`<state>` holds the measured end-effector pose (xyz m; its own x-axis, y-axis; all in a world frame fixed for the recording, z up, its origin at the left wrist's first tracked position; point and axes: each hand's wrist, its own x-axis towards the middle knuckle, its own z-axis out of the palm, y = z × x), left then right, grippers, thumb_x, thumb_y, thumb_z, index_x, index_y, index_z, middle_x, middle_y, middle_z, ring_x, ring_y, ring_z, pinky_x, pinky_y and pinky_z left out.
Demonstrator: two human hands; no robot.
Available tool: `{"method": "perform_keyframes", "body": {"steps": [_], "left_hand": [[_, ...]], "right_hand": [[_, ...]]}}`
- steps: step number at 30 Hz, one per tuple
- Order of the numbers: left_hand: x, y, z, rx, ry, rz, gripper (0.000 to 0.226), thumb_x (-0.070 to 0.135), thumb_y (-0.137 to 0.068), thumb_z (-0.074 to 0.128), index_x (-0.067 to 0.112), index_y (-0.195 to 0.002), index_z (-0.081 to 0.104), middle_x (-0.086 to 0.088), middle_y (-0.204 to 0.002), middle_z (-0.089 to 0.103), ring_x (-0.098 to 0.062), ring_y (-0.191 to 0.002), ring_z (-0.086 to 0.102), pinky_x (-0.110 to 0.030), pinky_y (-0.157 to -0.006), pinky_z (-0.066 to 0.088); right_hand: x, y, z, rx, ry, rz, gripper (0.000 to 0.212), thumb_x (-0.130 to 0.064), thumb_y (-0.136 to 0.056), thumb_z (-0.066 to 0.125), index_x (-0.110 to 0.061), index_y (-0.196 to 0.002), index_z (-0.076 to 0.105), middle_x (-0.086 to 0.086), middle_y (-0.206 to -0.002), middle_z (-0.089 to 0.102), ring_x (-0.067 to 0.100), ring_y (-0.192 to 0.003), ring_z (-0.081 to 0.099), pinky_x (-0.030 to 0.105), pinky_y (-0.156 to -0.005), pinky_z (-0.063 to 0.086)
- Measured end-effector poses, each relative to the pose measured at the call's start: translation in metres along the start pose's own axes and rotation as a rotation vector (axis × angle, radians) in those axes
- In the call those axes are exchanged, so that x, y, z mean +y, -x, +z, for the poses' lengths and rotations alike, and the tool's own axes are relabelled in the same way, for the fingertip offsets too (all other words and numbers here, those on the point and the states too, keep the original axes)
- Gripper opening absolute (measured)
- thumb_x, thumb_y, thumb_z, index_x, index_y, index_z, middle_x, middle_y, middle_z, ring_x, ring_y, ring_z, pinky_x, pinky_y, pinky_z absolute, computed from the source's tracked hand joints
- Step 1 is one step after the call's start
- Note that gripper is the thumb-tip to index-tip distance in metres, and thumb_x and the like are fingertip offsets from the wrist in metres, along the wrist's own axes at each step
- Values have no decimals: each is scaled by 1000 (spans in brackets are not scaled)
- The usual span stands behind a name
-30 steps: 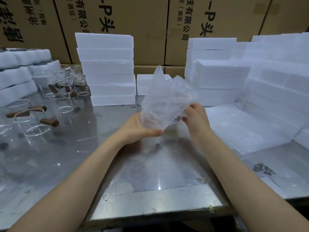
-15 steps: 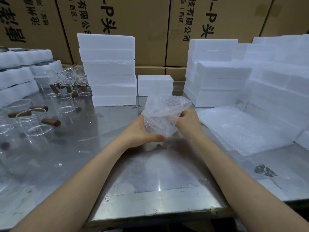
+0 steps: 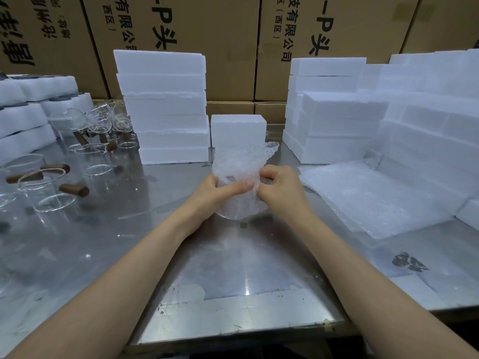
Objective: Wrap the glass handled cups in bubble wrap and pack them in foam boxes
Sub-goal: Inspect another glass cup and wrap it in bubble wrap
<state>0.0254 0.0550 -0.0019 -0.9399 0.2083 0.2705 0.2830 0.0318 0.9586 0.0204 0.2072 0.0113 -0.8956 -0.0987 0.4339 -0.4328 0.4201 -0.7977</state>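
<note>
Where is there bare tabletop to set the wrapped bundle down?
Bare steel table lies near the front edge, between the forearms, below the wrapped bundle. Crowded: glass cups left, bubble wrap sheets right, foam boxes behind.

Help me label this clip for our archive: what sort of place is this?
Probably a packing station in a warehouse: printed cardboard cartons line the back, foam boxes stand stacked on a steel table, and unwrapped glass cups wait beside them.

Beside the matt, grainy white foam boxes point(image 3: 162, 107), the table point(image 3: 145, 224) is scuffed glossy steel, the cups point(image 3: 49, 193) clear glass with brown wooden handles point(image 3: 74, 190), the bubble wrap point(image 3: 373, 195) translucent plastic.
</note>
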Motion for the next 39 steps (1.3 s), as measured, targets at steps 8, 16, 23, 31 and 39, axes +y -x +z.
{"method": "perform_keyframes", "body": {"steps": [8, 16, 23, 31, 39], "left_hand": [[-12, -6, -3, 180, 0, 25, 50, 28, -64, 84, 20, -111, 67, 9, -101, 74, -7, -95, 68, -18, -74, 52], [-5, -8, -2, 191, -154, 51, 36, 53, -47, 69, 39, -80, 70, 18, -79, 72, 7, -79, 65, -17, -71, 53], [-1, -5, -2, 92, -194, 127, 54, 43, -60, 65, 4, -97, 66, 2, -86, 66, -3, -77, 62, -20, -72, 48], [13, 5, -5, 292, -375, 344, 39, 47, -63, 52, 14, -85, 52, -4, -87, 51, -17, -82, 50, -25, -72, 40], [19, 16, -10, 286, -799, 495, 51, 49, -78, 42, 5, -69, 66, -4, -67, 64, -27, -68, 58, -43, -66, 45]], "right_hand": [[2, -3, -6, 20, -252, 18, 24, -4, -86, 51, -22, -90, 67, 18, -84, 68, 33, -79, 65, 40, -74, 58], [-7, 4, -3, 86, -133, -192, 14, -17, -85, 65, -27, -95, 65, -9, -89, 66, 9, -83, 61, 28, -76, 52], [-4, 6, 2, 26, 302, -294, 24, -25, -83, 49, -9, -67, 58, -9, -62, 52, 13, -74, 46, 23, -57, 31], [-4, 8, 7, -159, 614, -349, 20, -7, -84, 42, -10, -68, 54, 2, -78, 62, 21, -95, 47, 32, -82, 31], [-7, 12, 6, -56, 588, -440, 20, -4, -76, 45, -5, -65, 62, 6, -64, 61, 29, -82, 54, 34, -71, 37]]}}
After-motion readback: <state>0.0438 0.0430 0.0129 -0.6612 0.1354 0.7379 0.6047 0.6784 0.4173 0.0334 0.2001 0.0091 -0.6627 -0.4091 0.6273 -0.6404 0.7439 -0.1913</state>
